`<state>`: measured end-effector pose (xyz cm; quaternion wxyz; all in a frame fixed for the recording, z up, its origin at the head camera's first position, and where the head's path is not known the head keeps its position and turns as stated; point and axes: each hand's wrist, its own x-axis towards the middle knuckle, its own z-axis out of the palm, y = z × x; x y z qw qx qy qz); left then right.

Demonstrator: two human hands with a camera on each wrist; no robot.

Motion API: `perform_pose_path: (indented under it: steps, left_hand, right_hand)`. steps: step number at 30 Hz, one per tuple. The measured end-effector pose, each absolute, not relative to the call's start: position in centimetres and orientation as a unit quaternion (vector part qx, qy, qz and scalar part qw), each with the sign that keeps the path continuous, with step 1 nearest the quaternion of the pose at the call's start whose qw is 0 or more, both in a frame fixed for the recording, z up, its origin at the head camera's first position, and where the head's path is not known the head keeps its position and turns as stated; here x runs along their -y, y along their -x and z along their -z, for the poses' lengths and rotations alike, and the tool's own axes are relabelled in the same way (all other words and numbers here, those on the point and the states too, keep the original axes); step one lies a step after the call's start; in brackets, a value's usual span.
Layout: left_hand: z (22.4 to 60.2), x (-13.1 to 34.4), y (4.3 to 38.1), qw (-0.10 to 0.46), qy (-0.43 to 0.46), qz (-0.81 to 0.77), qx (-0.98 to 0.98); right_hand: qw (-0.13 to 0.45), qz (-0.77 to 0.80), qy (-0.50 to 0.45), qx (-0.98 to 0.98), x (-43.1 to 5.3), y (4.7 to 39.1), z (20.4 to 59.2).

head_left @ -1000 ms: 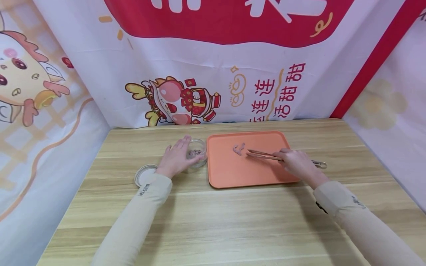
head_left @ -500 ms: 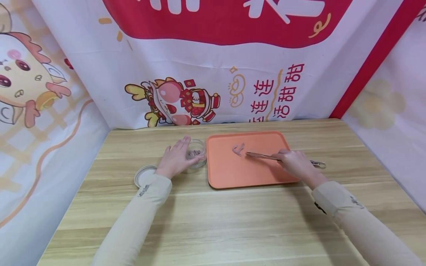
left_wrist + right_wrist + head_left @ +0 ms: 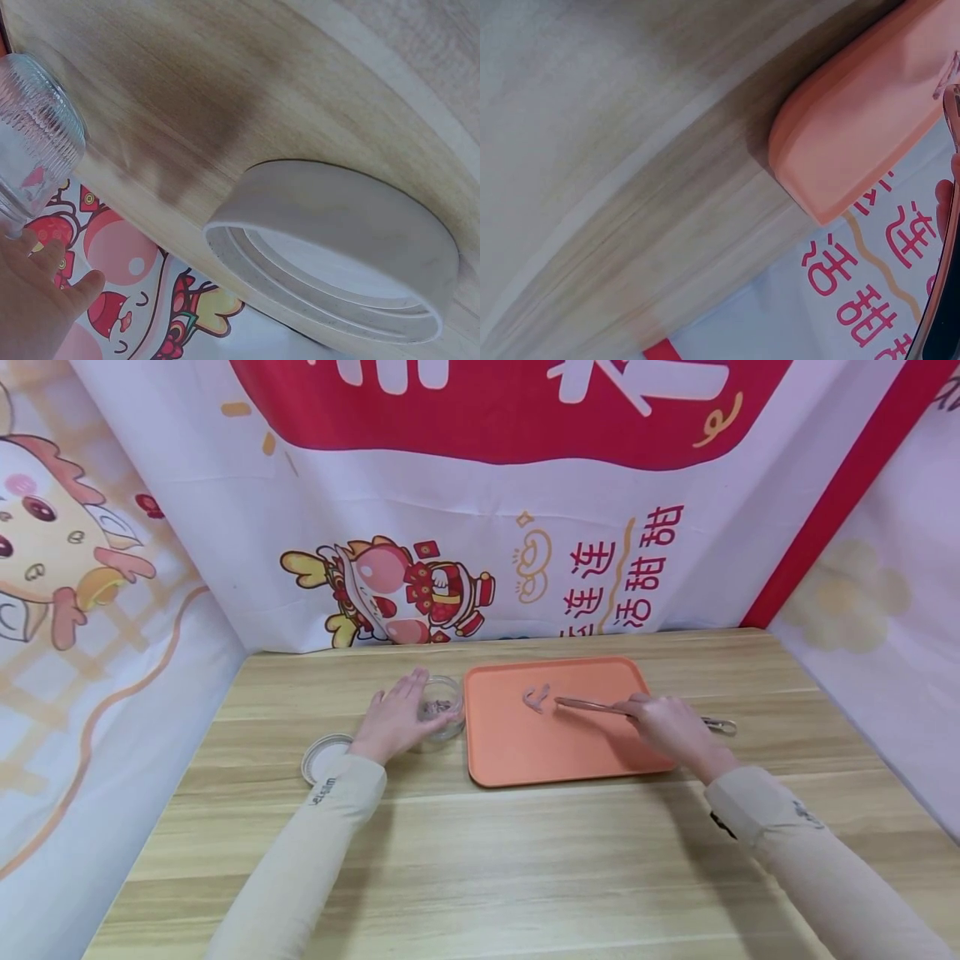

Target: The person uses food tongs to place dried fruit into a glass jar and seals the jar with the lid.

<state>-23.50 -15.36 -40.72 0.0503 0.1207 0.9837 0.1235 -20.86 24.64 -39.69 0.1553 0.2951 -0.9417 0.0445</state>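
My left hand (image 3: 396,717) holds a clear glass jar (image 3: 450,683) at the table's far side, thumb across its front and fingers along its left side. Small dark greyish pieces (image 3: 438,705) lie inside the jar. In the left wrist view, the fingers reach the rim of the ribbed jar (image 3: 34,124). With my right hand (image 3: 671,727) I grip metal tongs (image 3: 592,705) over the orange tray (image 3: 525,760), their arms close together. The tips are just right of some curved, purplish-grey strips (image 3: 536,697) on the tray. Part of the tongs (image 3: 951,112) shows in the right wrist view.
A round white lid (image 3: 324,757) lies left of the jar, beside my left sleeve; its threaded inside shows in the left wrist view. The tray stands right beside the jar. A printed cloth (image 3: 480,502) hangs behind the wooden table (image 3: 495,868).
The arms of the tongs have come closer together, with the tips staying near the strips. The left hand keeps its place at the jar.
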Motion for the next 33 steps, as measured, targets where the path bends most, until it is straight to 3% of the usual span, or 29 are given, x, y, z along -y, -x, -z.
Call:
perform_pose_path:
  steps: [10, 33]
  left_hand:
    - [40.6, 15.3, 23.4, 0.051, -0.121, -0.124, -0.984]
    - [40.6, 15.3, 23.4, 0.052, -0.120, -0.124, -0.984]
  right_hand:
    - [0.200, -0.054, -0.320, 0.925, -24.1, 21.4, 38.2]
    - [0.225, -0.074, -0.336, 0.912, -21.7, 22.1, 35.3]
